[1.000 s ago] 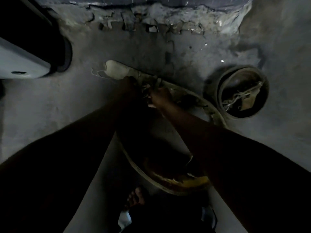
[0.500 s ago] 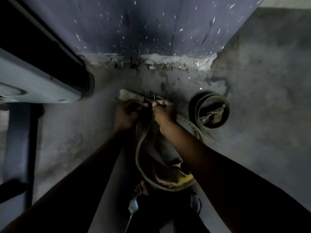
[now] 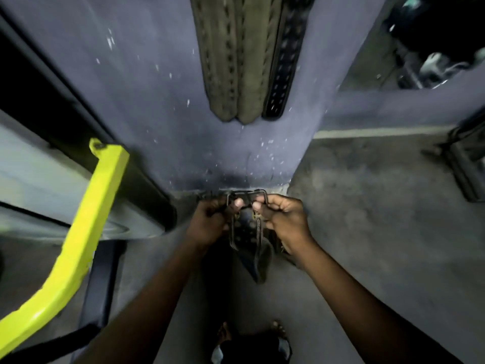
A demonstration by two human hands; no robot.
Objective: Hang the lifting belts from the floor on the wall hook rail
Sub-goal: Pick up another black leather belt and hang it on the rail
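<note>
Both my hands hold one lifting belt by its metal buckle (image 3: 246, 197) in front of the blue wall. My left hand (image 3: 212, 222) grips the buckle's left side and my right hand (image 3: 283, 219) pinches its right side. The belt (image 3: 256, 258) hangs down dark between my forearms, off the floor. Higher on the wall hang three belts: two olive ones (image 3: 231, 61) side by side and a black one (image 3: 284, 61) to their right, all with rows of holes. The hook rail itself is out of view above.
A yellow machine frame bar (image 3: 86, 232) slants across the left. A pale padded bench part (image 3: 31, 179) sits behind it. Dark equipment (image 3: 469, 164) stands at the right on the concrete floor (image 3: 380, 232). My feet (image 3: 249, 337) show at the bottom.
I have stood up with the belt: it left the floor and now hangs from my hands. The view rose from the floor to the wall, showing the hung belts.
</note>
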